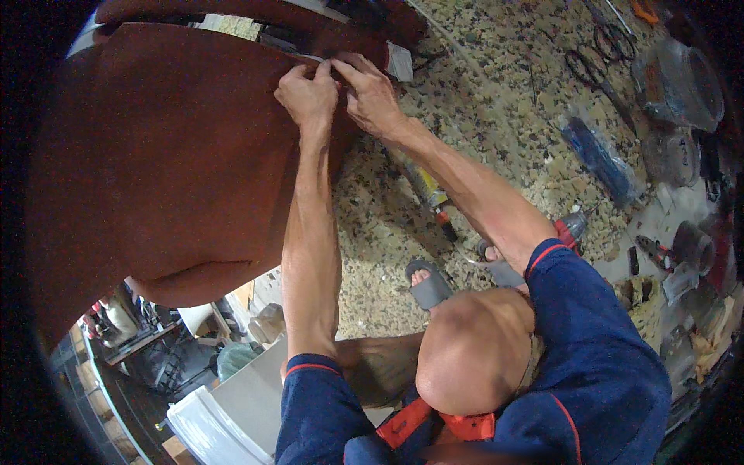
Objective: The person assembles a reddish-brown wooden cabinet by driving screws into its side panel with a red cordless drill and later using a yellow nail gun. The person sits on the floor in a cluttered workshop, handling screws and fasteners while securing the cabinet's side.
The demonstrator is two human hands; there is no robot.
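Observation:
A large reddish-brown upholstered piece [163, 147], like part of a seat or sofa, fills the left side of the view. At its far edge my left hand [308, 99] is closed, with thumb and fingers pinching at the brown covering. Close beside it, almost touching, my right hand [370, 97] pinches at that same edge with bent fingers. A thin pale strip shows just beyond the fingertips. Whether they grip the covering or something smaller is partly hidden. Just right of the hands, a white flap [399, 62] sticks out from the brown piece.
Scissors [595, 66] lie on the speckled floor [504, 101] at the far right. Near them are a clear plastic tub [682, 85] and a blue packet [601, 159]. A yellow tube [425, 186] lies under my right forearm, and a red tool [572, 227] sits by my elbow.

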